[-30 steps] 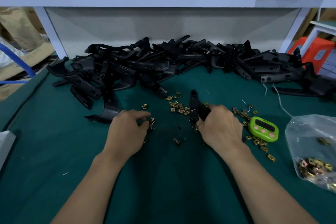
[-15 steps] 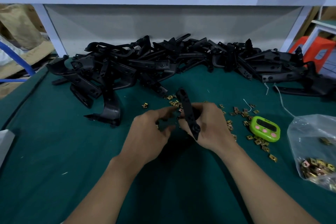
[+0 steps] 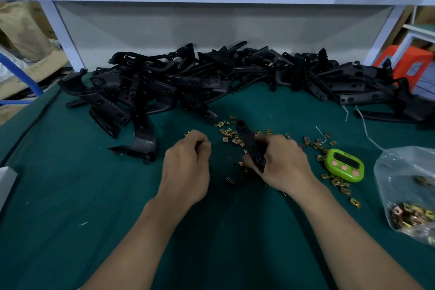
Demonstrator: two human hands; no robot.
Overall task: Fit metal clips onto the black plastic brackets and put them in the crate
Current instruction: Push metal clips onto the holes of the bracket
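Observation:
On the green mat, my right hand (image 3: 282, 165) grips a long black plastic bracket (image 3: 248, 140), which points up and away from me. My left hand (image 3: 188, 167) is a short way left of it, fingers curled, with a small metal clip (image 3: 209, 145) pinched at the fingertips. Several loose brass-coloured clips (image 3: 229, 134) lie scattered behind and beside both hands. A big pile of black brackets (image 3: 188, 82) runs along the back of the table. No crate is in view.
A green timer (image 3: 344, 165) sits right of my right hand. Beyond it, a clear plastic bag (image 3: 404, 183) holds more clips. A lone curved bracket (image 3: 142, 143) stands left of my left hand. A white shelf frame (image 3: 68, 37) rises behind the pile.
My left hand went from the mat to the bracket, then drew back to the left with fingers curled. My right hand lifted the bracket off the mat and tilted it.

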